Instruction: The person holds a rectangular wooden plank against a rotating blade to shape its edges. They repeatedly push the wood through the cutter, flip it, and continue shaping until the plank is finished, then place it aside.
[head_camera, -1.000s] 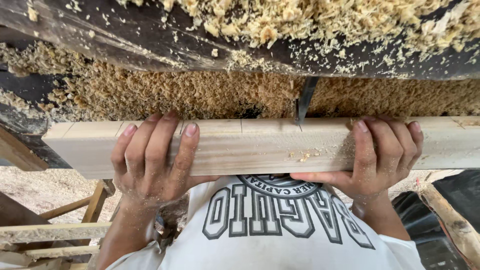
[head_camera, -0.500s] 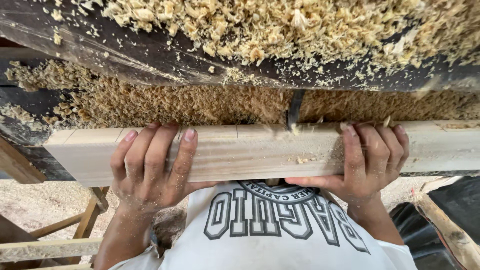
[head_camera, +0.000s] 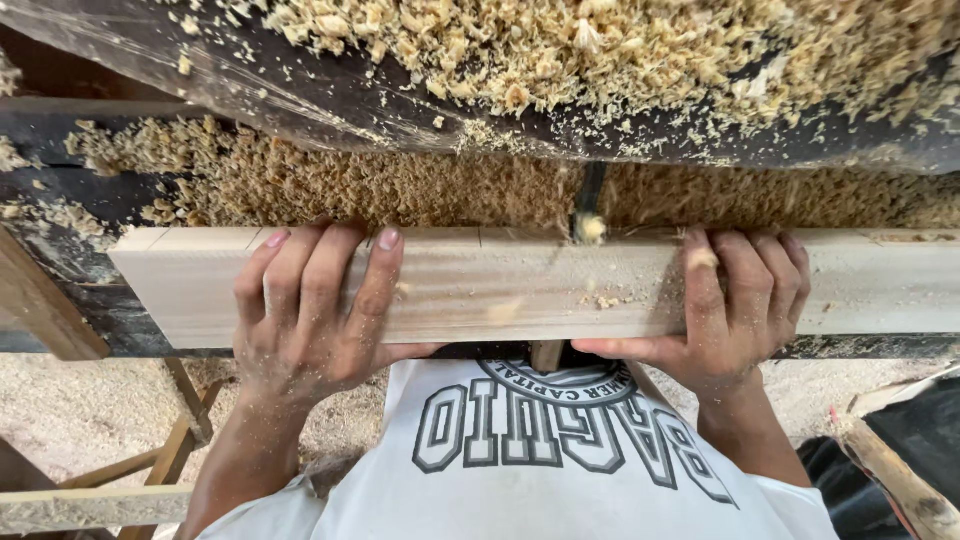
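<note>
Head view: a pale wooden board (head_camera: 520, 285) lies across the middle of the frame, from left edge region to the right border, resting on a dark table (head_camera: 230, 90) heaped with sawdust (head_camera: 620, 45). The left hand (head_camera: 310, 320) lies at centre left, fingers spread flat over the board's top face and thumb hooked under its near edge, so it is clamped on the wood. The right hand (head_camera: 735, 310) grips the board the same way at centre right. The two hands are well apart, and between them, just above the board's far edge, a dark saw blade (head_camera: 590, 195) stands upright in a slot, with chips flying at the point where it meets the wood.

The main risk, as I judge it, is the right hand: its nearest finger sits close beside the blade's line, and a slip or a sudden jerk of the board could carry it into the teeth. Loose dust under the board could let it skid or twist, pinching the blade and throwing the wood back toward the white shirt (head_camera: 540, 470) at the bottom of the frame. Flying chips could also reach the eyes
</note>
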